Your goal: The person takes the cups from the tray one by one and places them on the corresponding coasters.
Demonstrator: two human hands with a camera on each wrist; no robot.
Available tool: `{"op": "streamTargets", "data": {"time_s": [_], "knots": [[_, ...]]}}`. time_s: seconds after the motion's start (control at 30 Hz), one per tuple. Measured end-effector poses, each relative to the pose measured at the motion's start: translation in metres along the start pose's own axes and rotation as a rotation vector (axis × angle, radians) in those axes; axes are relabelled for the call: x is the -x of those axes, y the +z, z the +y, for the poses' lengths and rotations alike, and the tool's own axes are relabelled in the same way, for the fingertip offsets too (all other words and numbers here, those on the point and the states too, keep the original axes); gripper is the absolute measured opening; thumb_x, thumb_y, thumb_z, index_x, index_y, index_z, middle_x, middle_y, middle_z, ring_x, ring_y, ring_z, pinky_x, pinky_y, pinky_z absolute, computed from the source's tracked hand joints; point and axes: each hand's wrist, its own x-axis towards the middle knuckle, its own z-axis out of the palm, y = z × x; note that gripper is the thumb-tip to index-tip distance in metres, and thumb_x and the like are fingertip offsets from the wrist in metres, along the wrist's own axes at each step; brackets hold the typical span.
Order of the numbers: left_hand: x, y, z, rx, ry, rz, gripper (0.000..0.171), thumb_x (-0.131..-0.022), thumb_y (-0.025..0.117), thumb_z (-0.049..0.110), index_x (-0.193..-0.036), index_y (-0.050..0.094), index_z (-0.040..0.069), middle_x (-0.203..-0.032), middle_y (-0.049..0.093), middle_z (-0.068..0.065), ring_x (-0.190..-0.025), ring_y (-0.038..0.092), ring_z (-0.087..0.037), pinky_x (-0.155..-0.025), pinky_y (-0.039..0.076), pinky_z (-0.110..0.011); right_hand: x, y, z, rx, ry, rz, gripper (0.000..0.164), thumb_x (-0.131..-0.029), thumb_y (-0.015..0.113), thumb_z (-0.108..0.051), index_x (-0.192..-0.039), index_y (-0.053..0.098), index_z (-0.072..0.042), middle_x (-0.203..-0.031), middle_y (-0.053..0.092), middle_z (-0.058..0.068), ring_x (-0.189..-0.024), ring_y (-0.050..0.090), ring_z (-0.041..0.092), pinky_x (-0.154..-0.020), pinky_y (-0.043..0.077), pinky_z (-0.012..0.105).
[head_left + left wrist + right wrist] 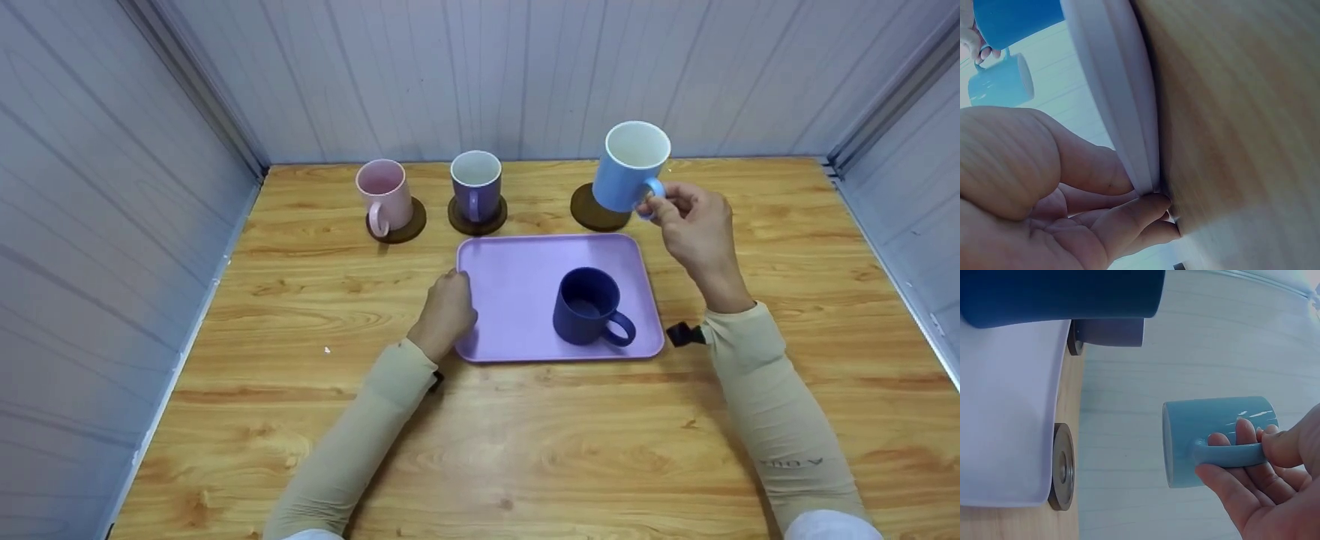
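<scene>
My right hand (697, 225) grips a light blue mug (619, 176) by its handle. In the right wrist view the fingers pass through that handle, and the mug (1219, 427) is in the air, off the round brown coaster (1062, 467). On the left side, my left hand (448, 307) pinches the edge of a purple tray (517, 300). The left wrist view has the thumb and fingers on either side of the tray rim (1120, 90), close over the table. A dark blue mug (585, 307) stands upright on the tray's right half, its handle toward the lower right.
Behind the tray, a pink mug (386, 195) and a purple mug (476, 187) each stand on a brown coaster. A third coaster (596, 210) lies below the lifted mug. Pale panelled walls (487, 75) bound the wooden table (480, 450) at the back and both sides.
</scene>
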Motion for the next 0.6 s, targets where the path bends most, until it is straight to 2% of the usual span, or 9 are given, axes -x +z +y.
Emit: {"op": "streamTargets", "data": {"time_s": [0.1, 0.3, 0.6], "knots": [[0.0, 0.0, 0.0, -0.008, 0.006, 0.003, 0.02, -0.084, 0.063, -0.01, -0.103, 0.066, -0.011, -0.104, 0.068, -0.025, -0.099, 0.069, -0.043, -0.085, 0.058, -0.051, -0.009, 0.005, 0.0, -0.028, -0.006, 0.03, 0.02, -0.1, 0.068, -0.014, -0.11, 0.075, 0.002, -0.09, 0.076, 0.007, -0.086, 0.072, 0.013, -0.083, 0.058, 0.021], [0.0, -0.001, 0.001, -0.029, -0.011, -0.017, 0.021, -0.086, 0.062, -0.009, -0.106, 0.066, -0.011, -0.105, 0.068, -0.024, -0.101, 0.069, -0.041, -0.086, 0.058, -0.05, -0.027, 0.017, 0.006, -0.099, 0.043, 0.059, 0.022, -0.098, 0.071, -0.015, -0.109, 0.075, 0.004, -0.088, 0.077, 0.006, -0.087, 0.074, 0.014, -0.084, 0.06, 0.027], [-0.001, -0.003, 0.002, -0.021, -0.017, -0.028, 0.022, -0.085, 0.064, -0.009, -0.107, 0.066, -0.011, -0.105, 0.068, -0.024, -0.101, 0.069, -0.04, -0.085, 0.058, -0.049, -0.045, 0.029, 0.021, -0.041, 0.083, 0.086, 0.024, -0.1, 0.07, -0.022, -0.11, 0.076, -0.001, -0.092, 0.078, 0.006, -0.088, 0.073, 0.016, -0.08, 0.058, 0.026]]}}
